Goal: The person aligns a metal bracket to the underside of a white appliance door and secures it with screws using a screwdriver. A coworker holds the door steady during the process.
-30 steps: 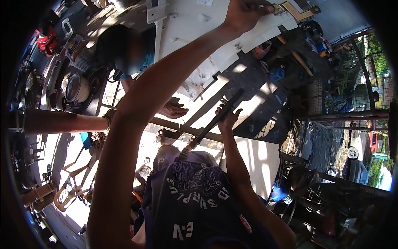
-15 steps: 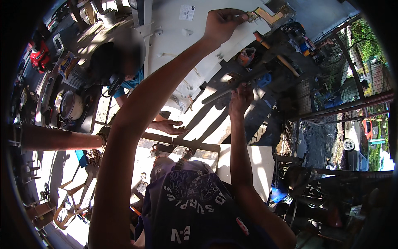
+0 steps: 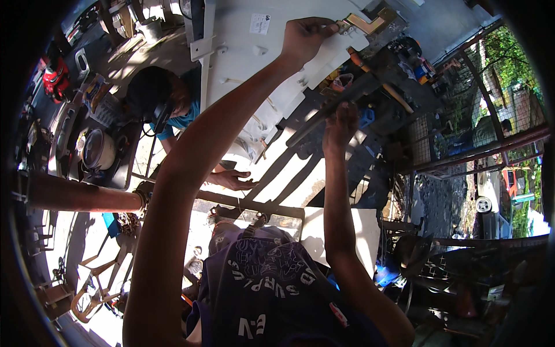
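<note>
My left hand [image 3: 303, 43] is closed at the far edge of a large white panel [image 3: 237, 49], thumb and fingers pinching the end of a gold-coloured metal bracket [image 3: 369, 24]. The bracket's angled part extends past the panel's edge to the right. My right hand [image 3: 341, 127] is raised nearer to me, its fingers curled in. Whatever it may hold is too small or hidden to make out. Beside it, a long dark bar [image 3: 312, 122] slants over the dark bench.
A hammer with a wooden handle [image 3: 397, 97] and an orange-handled tool [image 3: 357, 59] lie on the right. A co-worker in a blue sleeve leans in at left, an open hand [image 3: 234, 179] below the panel. A round pot [image 3: 99, 149] stands far left; mesh fencing [image 3: 462, 124] is at right.
My right hand has risen slightly toward the far side, its fingers more curled. My left hand stays at the bracket. The view has shifted a little, and the co-worker's head shows more clearly.
</note>
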Demonstrator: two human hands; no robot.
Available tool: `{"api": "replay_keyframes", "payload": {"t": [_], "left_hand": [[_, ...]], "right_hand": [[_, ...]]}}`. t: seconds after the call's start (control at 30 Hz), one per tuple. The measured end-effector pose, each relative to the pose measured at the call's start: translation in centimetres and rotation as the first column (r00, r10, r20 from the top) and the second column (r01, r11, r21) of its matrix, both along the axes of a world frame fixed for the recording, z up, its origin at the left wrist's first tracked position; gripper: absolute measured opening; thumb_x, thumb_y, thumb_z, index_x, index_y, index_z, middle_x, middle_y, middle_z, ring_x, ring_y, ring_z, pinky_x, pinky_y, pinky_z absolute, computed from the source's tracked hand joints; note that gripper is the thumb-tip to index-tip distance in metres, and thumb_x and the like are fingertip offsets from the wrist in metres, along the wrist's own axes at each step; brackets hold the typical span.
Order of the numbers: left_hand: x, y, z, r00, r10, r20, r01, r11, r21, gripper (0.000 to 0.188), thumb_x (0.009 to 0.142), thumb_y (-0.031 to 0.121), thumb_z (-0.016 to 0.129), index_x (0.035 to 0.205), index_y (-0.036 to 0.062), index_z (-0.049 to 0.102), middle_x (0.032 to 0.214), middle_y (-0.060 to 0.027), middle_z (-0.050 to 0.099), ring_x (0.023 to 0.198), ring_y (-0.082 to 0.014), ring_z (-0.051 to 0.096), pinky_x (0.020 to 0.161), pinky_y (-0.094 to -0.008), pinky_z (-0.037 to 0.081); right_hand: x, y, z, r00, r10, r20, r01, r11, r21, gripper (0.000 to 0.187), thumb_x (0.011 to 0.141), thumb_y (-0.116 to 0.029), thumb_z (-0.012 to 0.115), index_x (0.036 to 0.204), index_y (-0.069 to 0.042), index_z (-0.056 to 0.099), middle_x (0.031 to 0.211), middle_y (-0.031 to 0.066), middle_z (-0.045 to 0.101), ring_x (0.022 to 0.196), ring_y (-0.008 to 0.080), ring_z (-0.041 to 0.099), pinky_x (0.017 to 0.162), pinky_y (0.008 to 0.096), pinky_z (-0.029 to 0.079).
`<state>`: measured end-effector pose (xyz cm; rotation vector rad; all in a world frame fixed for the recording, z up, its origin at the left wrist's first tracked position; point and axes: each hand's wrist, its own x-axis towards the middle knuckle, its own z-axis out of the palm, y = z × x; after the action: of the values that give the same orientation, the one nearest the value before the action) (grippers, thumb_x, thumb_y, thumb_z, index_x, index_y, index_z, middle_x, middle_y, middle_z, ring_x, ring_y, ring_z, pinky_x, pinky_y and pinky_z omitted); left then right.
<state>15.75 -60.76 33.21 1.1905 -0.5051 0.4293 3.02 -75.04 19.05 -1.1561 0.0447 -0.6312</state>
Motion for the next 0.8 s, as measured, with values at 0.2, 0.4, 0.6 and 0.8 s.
{"api": "replay_keyframes", "payload": {"t": [0.2, 0.4, 0.6, 0.8], "left_hand": [[0.0, 0.2, 0.1, 1.0, 0.003, -0.028, -0.002, 0.999, 0.039, 0.021, 0.085, 0.02, 0.078, 0.097, 0.0028, 0.077, 0.056, 0.0097, 0.039, 0.053, -0.0031, 0.03, 0.047, -0.0265, 0.025], [-0.8, 0.8, 0.9, 0.998, -0.043, -0.037, 0.045, 0.997, 0.057, 0.025, 0.086, 0.021, 0.077, 0.1, 0.0004, 0.076, 0.069, 0.0019, 0.062, 0.061, -0.0053, 0.05, 0.056, -0.0248, 0.042], [-2.1, 2.1, 1.8, 0.988, -0.074, -0.136, 0.092, 0.987, 0.133, 0.03, 0.087, 0.023, 0.076, 0.105, -0.0011, 0.074, 0.084, -0.0057, 0.072, 0.072, -0.0083, 0.061, 0.067, -0.0258, 0.05], [-1.9, 2.1, 1.6, 0.981, -0.157, -0.111, 0.165, 0.984, 0.07, 0.03, 0.087, 0.024, 0.076, 0.103, -0.0013, 0.074, 0.086, -0.005, 0.072, 0.073, -0.0087, 0.061, 0.067, -0.0258, 0.05]], "right_hand": [[1.4, -0.7, -1.5, 0.997, -0.073, -0.002, 0.073, 0.997, 0.021, 0.022, 0.099, -0.021, 0.062, 0.116, -0.008, 0.059, 0.099, 0.0033, 0.067, 0.085, 0.012, 0.065, 0.072, 0.0284, 0.055], [1.1, 0.2, 0.1, 0.992, -0.128, -0.008, 0.126, 0.987, -0.104, 0.026, 0.096, -0.014, 0.064, 0.119, -0.005, 0.057, 0.103, 0.0059, 0.066, 0.092, 0.0147, 0.065, 0.08, 0.0323, 0.057], [-0.6, 1.5, 4.2, 0.998, -0.005, 0.067, 0.019, 0.98, -0.199, 0.032, 0.093, -0.006, 0.066, 0.122, -0.001, 0.056, 0.107, 0.0084, 0.066, 0.098, 0.0174, 0.066, 0.087, 0.0361, 0.058], [-1.1, 2.0, 6.8, 0.972, 0.095, 0.214, -0.049, 0.976, -0.212, 0.041, 0.088, 0.002, 0.069, 0.126, 0.003, 0.053, 0.116, 0.0123, 0.065, 0.103, 0.0196, 0.066, 0.091, 0.0361, 0.057]]}}
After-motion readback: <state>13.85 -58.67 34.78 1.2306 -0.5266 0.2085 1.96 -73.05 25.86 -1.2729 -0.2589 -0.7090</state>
